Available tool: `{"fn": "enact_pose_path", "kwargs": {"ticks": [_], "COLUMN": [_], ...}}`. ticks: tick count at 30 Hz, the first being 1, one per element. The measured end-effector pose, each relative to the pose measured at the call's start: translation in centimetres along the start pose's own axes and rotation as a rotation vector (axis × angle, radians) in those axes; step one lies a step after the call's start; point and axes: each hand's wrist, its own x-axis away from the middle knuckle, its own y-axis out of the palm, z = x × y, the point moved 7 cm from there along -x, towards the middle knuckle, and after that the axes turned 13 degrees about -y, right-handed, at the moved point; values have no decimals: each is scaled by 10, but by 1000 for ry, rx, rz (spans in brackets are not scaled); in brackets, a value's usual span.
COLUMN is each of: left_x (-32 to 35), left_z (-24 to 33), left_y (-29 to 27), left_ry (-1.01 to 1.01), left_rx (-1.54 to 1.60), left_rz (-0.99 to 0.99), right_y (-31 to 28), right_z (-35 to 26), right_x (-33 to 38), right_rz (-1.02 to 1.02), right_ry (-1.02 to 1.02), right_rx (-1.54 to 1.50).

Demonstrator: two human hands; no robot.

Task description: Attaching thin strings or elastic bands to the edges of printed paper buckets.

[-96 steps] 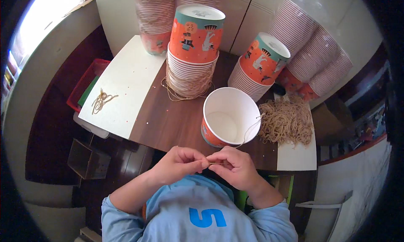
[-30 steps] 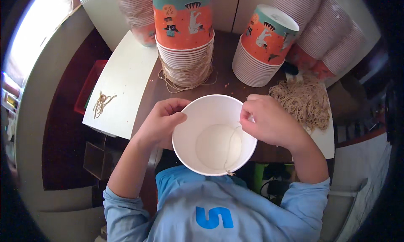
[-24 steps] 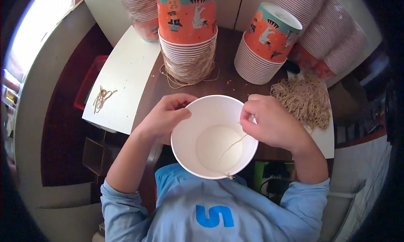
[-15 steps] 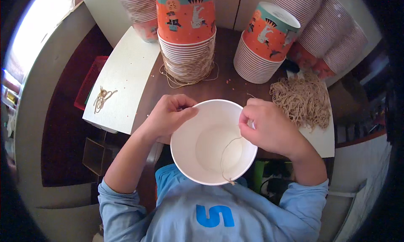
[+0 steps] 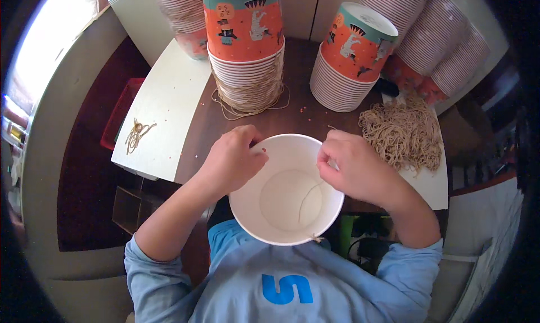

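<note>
A white paper bucket (image 5: 287,193) with an orange outside is tilted toward me, its mouth open to the camera. My left hand (image 5: 232,160) grips its left rim. My right hand (image 5: 354,168) pinches a thin brown string (image 5: 306,196) at the right rim; the string hangs in a loop inside the bucket down to the near rim. A pile of the same brown strings (image 5: 402,134) lies just right of my right hand.
Two upside-down stacks of orange patterned buckets (image 5: 244,42) (image 5: 351,56) stand on the dark table behind, strings around the left one. More stacks (image 5: 439,47) lean at the back right. A white board (image 5: 163,115) holds a small string bundle (image 5: 136,134). A red bin (image 5: 118,112) sits lower left.
The bucket was lifted off the table and turned mouth-up between my hands. Over the last second the string inside has curved into a loop while my right hand stays at the rim.
</note>
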Motion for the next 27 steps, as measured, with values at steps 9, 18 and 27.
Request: {"fn": "enact_pose_path", "kwargs": {"ticks": [9,18,27], "left_x": [8,3,11], "left_z": [-3,17,12], "left_y": [2,-2,-4], "left_ry": [51,149,217], "left_rx": [224,-419,-149], "left_rz": [-30,90,228], "right_y": [7,9,11], "right_z": [43,27,33], "right_x": [-21,-24,-29], "right_rz": [-84,-54,-18], "right_ry": [-127,-117,-219], "right_rx": [120,224,259]}}
